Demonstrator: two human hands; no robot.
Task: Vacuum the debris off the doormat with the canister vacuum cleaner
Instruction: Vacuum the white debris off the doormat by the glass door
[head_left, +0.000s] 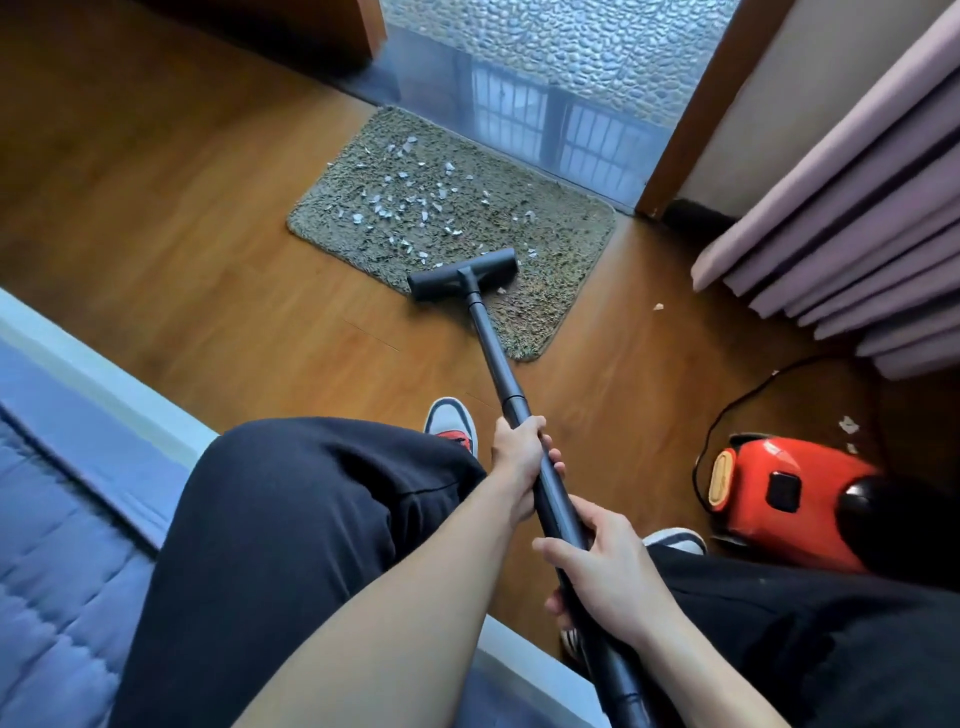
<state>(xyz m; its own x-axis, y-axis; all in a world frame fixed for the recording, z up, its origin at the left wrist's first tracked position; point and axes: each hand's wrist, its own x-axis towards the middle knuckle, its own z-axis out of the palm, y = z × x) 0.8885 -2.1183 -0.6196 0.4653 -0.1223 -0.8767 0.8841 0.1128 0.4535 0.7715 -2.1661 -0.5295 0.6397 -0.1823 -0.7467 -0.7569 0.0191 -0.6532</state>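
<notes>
A shaggy olive doormat (566, 223) lies on the wooden floor by a doorway. Several pale scraps of debris (400, 200) are scattered over its left and middle part. The black floor nozzle (465, 274) of the vacuum rests on the mat's near edge. Its black wand (493, 353) runs back toward me. My left hand (519, 454) grips the wand higher up. My right hand (605, 566) grips it lower down, closer to my body. The red canister (779, 493) stands on the floor to the right.
I sit on a bed edge (93, 374) with a blue quilt at the left, my knees and shoes in front. Pink curtains (857, 218) hang at the right. A black cord (737, 400) loops behind the canister. Stray scraps (848, 425) lie on the floor near it.
</notes>
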